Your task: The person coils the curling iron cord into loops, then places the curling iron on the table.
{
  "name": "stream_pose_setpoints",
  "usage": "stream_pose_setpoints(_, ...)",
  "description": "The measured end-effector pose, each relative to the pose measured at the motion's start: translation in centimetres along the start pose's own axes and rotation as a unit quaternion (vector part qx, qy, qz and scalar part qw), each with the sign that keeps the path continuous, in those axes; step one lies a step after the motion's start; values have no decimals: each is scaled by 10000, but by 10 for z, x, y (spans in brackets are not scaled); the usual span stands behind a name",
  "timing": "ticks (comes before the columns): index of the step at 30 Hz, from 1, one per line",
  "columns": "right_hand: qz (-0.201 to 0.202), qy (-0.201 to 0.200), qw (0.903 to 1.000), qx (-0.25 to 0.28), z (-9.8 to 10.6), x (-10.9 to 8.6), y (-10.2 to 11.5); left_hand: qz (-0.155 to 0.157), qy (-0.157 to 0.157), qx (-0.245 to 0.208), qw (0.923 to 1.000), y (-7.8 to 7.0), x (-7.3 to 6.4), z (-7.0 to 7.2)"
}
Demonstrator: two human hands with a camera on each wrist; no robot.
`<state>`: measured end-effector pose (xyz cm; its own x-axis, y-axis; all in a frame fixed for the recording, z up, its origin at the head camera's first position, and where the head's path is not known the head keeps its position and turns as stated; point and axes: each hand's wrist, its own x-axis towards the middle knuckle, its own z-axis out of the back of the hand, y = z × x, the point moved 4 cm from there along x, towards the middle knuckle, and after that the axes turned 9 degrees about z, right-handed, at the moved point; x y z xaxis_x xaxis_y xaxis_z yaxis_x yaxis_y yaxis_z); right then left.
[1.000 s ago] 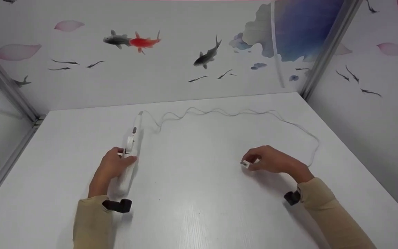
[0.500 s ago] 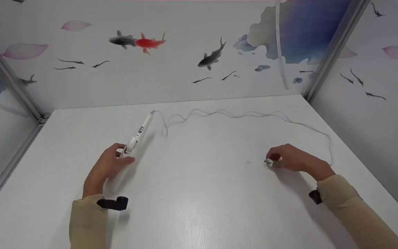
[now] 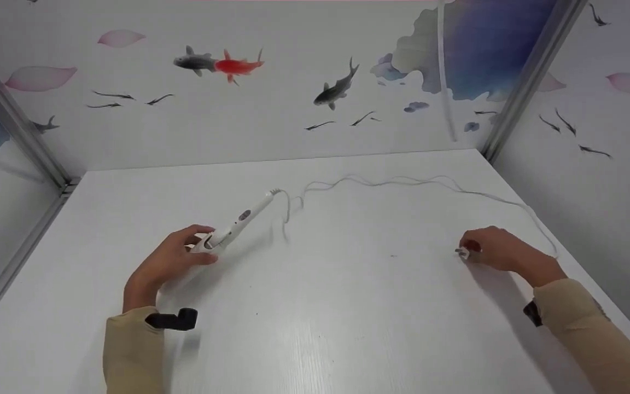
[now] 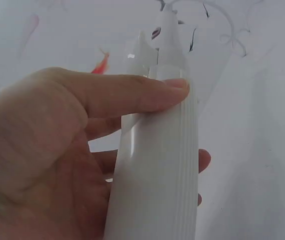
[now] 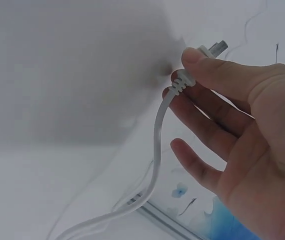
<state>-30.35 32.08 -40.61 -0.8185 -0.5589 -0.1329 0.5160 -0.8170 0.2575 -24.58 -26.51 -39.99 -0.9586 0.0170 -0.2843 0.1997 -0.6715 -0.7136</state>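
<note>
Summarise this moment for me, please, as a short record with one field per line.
Left hand: grips the white corded appliance, thumb across its body
Appliance pose: tilted, handle off the table
Right hand: pinches the plug between thumb and fingers, prongs exposed
Cord: links appliance and plug, lying in loose waves towards the table's far edge
Back wall: white, printed with fish and petals
</note>
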Motion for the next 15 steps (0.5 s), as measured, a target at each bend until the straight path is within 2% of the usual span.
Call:
stream_pose_setpoints(5, -228, 80, 9992, -318, 5, -4, -13, -228, -29, 35, 9997, -8, 1, -8)
stream_pose_setpoints(10, -309, 56, 9993, -212, 7, -6, -29, -439, -43, -95, 9990, -15, 4, -15)
stream_pose_setpoints(15, -269, -214, 9994, -41, 7, -4, -44, -588, 132, -270, 9978, -25, 6, -25)
